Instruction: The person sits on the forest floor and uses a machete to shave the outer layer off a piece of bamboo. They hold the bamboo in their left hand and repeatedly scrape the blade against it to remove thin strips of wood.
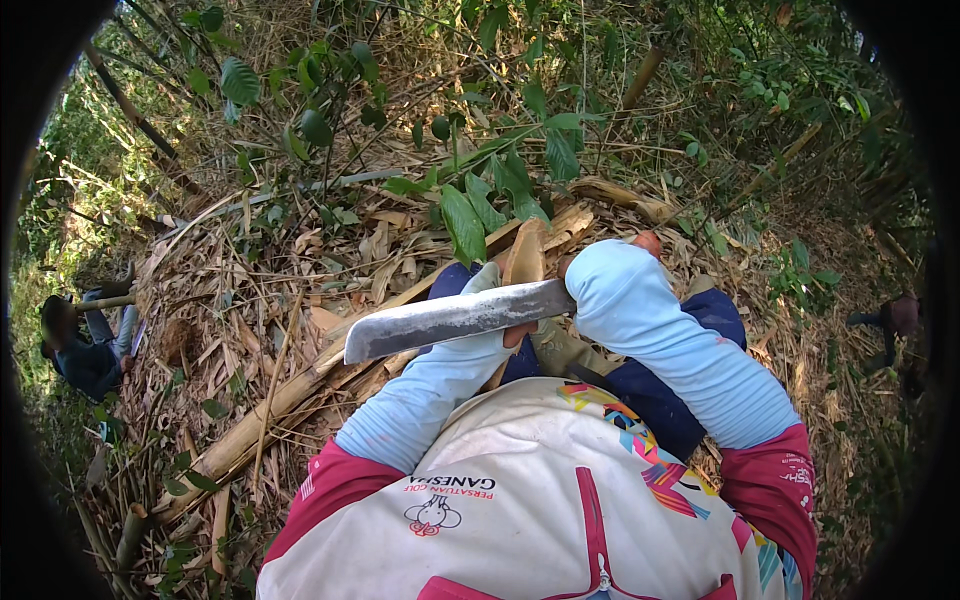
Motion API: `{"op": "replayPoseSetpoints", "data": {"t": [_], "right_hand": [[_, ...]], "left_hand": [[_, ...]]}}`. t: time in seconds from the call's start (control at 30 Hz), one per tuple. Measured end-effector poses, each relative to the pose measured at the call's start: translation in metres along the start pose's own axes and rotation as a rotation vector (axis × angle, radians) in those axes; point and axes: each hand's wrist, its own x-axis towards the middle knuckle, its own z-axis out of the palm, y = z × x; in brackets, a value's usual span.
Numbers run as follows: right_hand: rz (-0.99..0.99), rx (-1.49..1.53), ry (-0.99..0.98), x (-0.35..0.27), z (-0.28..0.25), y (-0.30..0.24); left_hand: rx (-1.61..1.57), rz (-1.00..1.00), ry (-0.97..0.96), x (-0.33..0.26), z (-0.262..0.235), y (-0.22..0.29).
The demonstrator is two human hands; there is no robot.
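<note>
A machete (455,318) with a broad, worn grey blade lies level in front of me, its tip to the left. Its handle end goes behind my right sleeve, where my right hand (648,243) is closed on it; most of that hand is hidden. Beneath the blade, my left hand (518,334) is closed around a pale brown piece of wood (526,252), which stands roughly upright between my legs. The blade crosses over my left wrist and hides much of this hand. I cannot tell whether blade and wood touch. Light blue sleeves cover both forearms.
A long split bamboo pole (290,400) slants from lower left toward my legs. Dry leaves and husks (240,285) cover the ground. Leafy green stems (465,220) lean in just ahead. Another person (88,345) sits at far left; a further figure (897,318) is at far right.
</note>
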Motion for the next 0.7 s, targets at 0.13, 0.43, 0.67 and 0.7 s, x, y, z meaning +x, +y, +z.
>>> {"op": "replayPoseSetpoints", "data": {"t": [0.13, 0.43, 0.67, 0.7], "right_hand": [[0.004, 0.107, -0.048, -0.002, -0.011, -0.005], [0.015, 0.082, -0.121, 0.003, -0.010, -0.008], [0.055, 0.043, -0.304, 0.011, -0.014, -0.011], [0.062, 0.040, -0.319, 0.010, -0.019, -0.011]], "left_hand": [[-0.048, -0.038, 0.018, -0.001, -0.001, 0.000], [0.298, 0.026, -0.071, 0.000, 0.009, 0.020], [0.461, 0.051, -0.023, -0.004, 0.015, 0.030], [0.415, 0.029, -0.042, -0.003, 0.014, 0.027]]}}
